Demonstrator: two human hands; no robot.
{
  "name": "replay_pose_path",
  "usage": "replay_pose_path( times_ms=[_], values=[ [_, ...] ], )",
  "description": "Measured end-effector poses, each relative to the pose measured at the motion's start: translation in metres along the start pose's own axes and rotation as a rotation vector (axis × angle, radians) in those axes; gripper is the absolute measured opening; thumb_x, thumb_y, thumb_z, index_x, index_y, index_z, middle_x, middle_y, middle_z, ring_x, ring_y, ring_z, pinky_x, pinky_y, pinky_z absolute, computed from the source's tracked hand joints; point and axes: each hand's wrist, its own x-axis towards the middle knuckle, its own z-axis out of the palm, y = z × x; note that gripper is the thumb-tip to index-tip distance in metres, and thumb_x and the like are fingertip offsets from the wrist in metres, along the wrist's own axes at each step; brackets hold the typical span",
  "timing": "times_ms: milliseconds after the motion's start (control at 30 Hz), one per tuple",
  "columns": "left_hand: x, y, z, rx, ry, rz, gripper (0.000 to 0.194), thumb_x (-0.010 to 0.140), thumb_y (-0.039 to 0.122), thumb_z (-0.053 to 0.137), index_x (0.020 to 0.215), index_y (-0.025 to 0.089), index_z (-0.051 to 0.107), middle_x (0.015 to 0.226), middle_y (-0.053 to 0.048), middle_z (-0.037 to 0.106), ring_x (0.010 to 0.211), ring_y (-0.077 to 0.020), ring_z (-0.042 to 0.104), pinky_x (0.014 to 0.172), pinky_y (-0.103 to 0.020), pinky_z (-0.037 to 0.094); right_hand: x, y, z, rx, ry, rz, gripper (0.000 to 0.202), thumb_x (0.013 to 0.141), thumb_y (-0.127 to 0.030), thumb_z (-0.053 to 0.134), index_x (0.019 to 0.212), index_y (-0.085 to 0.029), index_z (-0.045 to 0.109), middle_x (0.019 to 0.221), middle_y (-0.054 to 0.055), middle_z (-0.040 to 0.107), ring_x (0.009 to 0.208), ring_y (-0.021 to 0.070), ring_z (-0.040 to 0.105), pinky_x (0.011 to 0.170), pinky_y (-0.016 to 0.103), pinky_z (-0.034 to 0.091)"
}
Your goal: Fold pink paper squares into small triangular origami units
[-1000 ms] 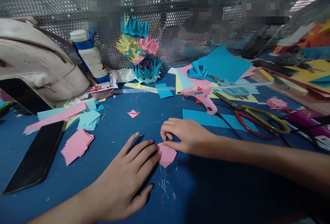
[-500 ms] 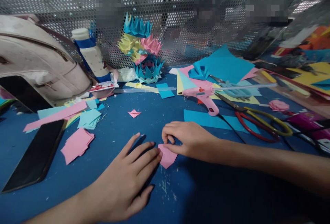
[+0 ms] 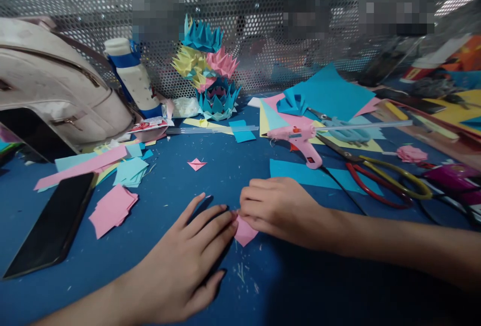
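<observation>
A small pink square of paper (image 3: 246, 233) lies on the blue table between my hands, its top part covered by fingers. My left hand (image 3: 195, 251) rests flat with fingers spread, its fingertips touching the paper's left edge. Curled over the upper right of the paper is my right hand (image 3: 276, 208), its thumb and fingers pinching the edge. Farther up the table sits a small folded pink paper piece (image 3: 197, 164). To the left is a stack of pink paper squares (image 3: 113, 211), with light blue squares (image 3: 131, 172) behind it.
A black phone (image 3: 52, 226) lies at the left, before a white backpack (image 3: 56, 80) and a bottle (image 3: 133, 78). Paper lotus flowers (image 3: 218, 98) stand at the back. A pink glue gun (image 3: 296, 138) and red-and-yellow scissors (image 3: 379, 178) lie at the right.
My right hand has closed its fingers down onto the paper's upper edge and now covers more of it. My left hand has stayed almost still.
</observation>
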Motion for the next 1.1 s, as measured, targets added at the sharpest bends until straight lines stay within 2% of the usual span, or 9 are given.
replay_pose_path(
  times_ms=[133, 367, 633, 733, 800, 933, 1100],
  values=[
    [0.000, 0.000, 0.001, 0.004, -0.015, -0.006, 0.059, 0.093, 0.025, 0.050, 0.149, 0.014, 0.036, 0.152, -0.008, 0.044, 0.144, -0.0278, 0.034, 0.124, -0.057, 0.010, 0.002, -0.001, -0.014, -0.059, -0.106, -0.093, 0.023, 0.096, -0.025, 0.057, 0.076, -0.017, 0.064, 0.086, 0.006, 0.061, 0.077, 0.0185, 0.045, 0.062, 0.032, 0.029],
    [0.000, -0.002, 0.001, 0.003, -0.048, 0.027, 0.061, 0.092, 0.025, 0.051, 0.149, 0.011, 0.035, 0.153, -0.011, 0.043, 0.143, -0.0283, 0.036, 0.124, -0.057, 0.003, -0.005, 0.000, -0.029, -0.092, -0.249, -0.052, 0.019, 0.094, -0.024, 0.059, 0.078, -0.018, 0.066, 0.082, 0.006, 0.060, 0.082, 0.0222, 0.049, 0.065, 0.034, 0.030],
    [0.001, -0.005, 0.001, 0.016, -0.056, 0.061, 0.065, 0.092, 0.027, 0.051, 0.151, 0.010, 0.031, 0.153, -0.012, 0.042, 0.142, -0.0276, 0.036, 0.124, -0.056, 0.003, -0.006, 0.005, -0.031, 0.054, -0.229, -0.035, 0.021, 0.092, -0.019, 0.058, 0.077, -0.016, 0.071, 0.080, 0.006, 0.066, 0.081, 0.0191, 0.056, 0.068, 0.030, 0.034],
    [0.001, -0.004, 0.002, 0.016, -0.037, 0.055, 0.065, 0.092, 0.026, 0.051, 0.151, 0.010, 0.030, 0.152, -0.014, 0.043, 0.142, -0.0279, 0.037, 0.124, -0.057, 0.005, -0.002, 0.007, -0.031, 0.198, -0.251, 0.132, 0.022, 0.096, -0.029, 0.057, 0.085, -0.020, 0.073, 0.079, 0.003, 0.069, 0.076, 0.0165, 0.060, 0.064, 0.028, 0.033],
    [0.001, -0.003, 0.002, 0.007, -0.028, 0.052, 0.064, 0.091, 0.025, 0.052, 0.151, 0.011, 0.031, 0.150, -0.014, 0.044, 0.142, -0.0283, 0.037, 0.123, -0.058, 0.008, 0.001, 0.007, -0.031, 0.308, -0.264, 0.259, 0.017, 0.093, -0.035, 0.061, 0.095, -0.021, 0.071, 0.077, -0.001, 0.070, 0.071, 0.0144, 0.061, 0.059, 0.026, 0.032],
    [0.001, -0.003, 0.001, -0.005, -0.036, 0.049, 0.065, 0.091, 0.025, 0.052, 0.151, 0.012, 0.032, 0.148, -0.014, 0.046, 0.142, -0.0283, 0.037, 0.123, -0.059, 0.009, 0.002, 0.005, -0.029, 0.456, -0.283, 0.292, 0.015, 0.081, -0.022, 0.069, 0.096, -0.022, 0.066, 0.077, -0.006, 0.071, 0.070, 0.0116, 0.062, 0.057, 0.023, 0.031],
    [0.000, -0.003, 0.001, -0.003, -0.031, 0.037, 0.068, 0.091, 0.026, 0.053, 0.152, 0.012, 0.029, 0.148, -0.012, 0.046, 0.141, -0.0283, 0.037, 0.123, -0.058, 0.008, 0.002, 0.010, -0.022, 0.440, -0.204, 0.267, 0.010, 0.083, -0.012, 0.063, 0.084, -0.021, 0.068, 0.088, -0.003, 0.071, 0.079, 0.0121, 0.062, 0.064, 0.023, 0.034]
  ],
)
